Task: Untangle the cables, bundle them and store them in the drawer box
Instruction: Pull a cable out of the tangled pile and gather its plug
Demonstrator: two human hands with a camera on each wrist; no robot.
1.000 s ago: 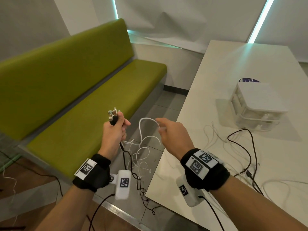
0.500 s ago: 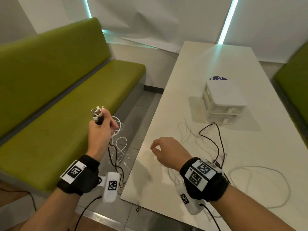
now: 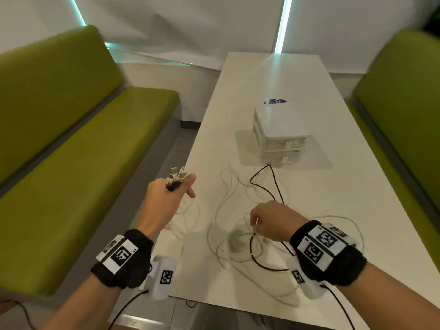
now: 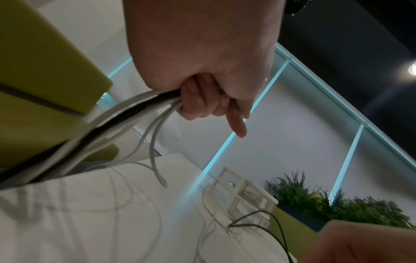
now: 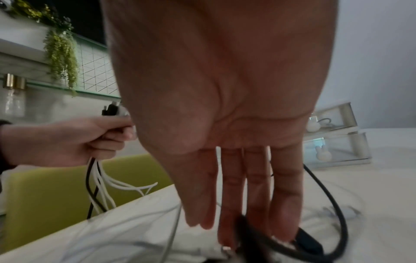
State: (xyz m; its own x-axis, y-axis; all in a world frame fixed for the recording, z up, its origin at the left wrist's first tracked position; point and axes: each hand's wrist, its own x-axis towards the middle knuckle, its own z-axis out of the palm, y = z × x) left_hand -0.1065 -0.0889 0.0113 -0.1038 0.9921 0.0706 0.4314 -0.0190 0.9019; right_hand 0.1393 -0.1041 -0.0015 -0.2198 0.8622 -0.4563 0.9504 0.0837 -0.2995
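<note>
**Cable ends in left hand; right hand down among loose cables**

Head view: left hand (image 3: pixel 164 201) grips a bunch of cable plugs (image 3: pixel 175 175) off the tabletop's (image 3: pixel 333 210) left edge. Left wrist view adds: fingers curl round white and one black cable (image 4: pixel 126 113), index finger out straight. Right hand (image 3: pixel 273 221) is down in the loose cables (image 3: pixel 228 241); right wrist view shows its fingers (image 5: pixel 283 204) straight, tips touching a black cable (image 5: pixel 333 201). The drawer box (image 3: pixel 279 136) stands farther back, its drawers closed.

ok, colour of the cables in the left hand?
Mostly white, plus one black, in the bundle of cables gripped by the left hand. Left wrist view shows it best.
</note>
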